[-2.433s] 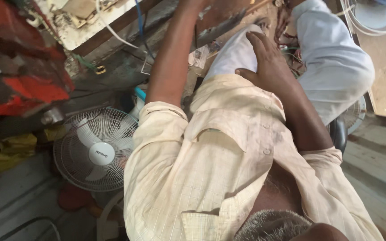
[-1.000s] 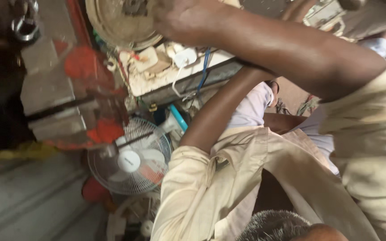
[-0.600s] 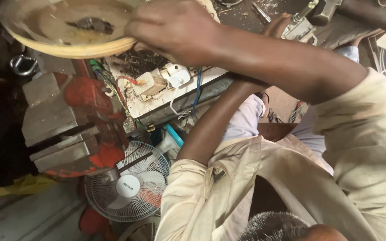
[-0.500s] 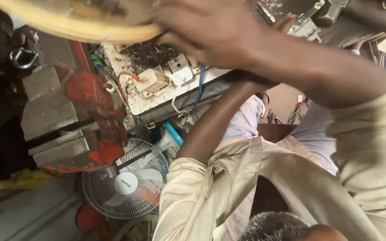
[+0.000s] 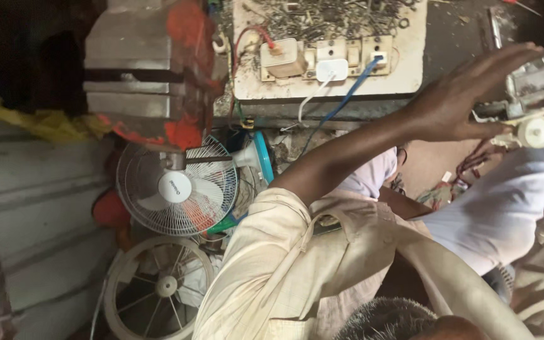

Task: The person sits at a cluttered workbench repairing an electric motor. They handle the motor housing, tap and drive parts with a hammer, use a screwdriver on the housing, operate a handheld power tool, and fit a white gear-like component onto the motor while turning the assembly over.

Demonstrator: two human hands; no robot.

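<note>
Reaching up across the workbench, the left hand (image 5: pixel 467 101) is spread flat, fingers splayed, its fingertips touching a grey metal motor assembly (image 5: pixel 530 94) with a white round knob (image 5: pixel 534 132) at the right edge of the head view. The right hand is out of sight. Left of the hand lies a white switchboard (image 5: pixel 328 56); below it, a small table fan (image 5: pixel 177 186).

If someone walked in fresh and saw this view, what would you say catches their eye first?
Probably the outstretched hand at upper right, fingers spread and open against a grey metal assembly with a white round knob. Next, the white table fan at left of centre, below a red and grey bench vise. Along the top sits a white switchboard with plugs, a blue cable and loose metal bits piled on it.
</note>
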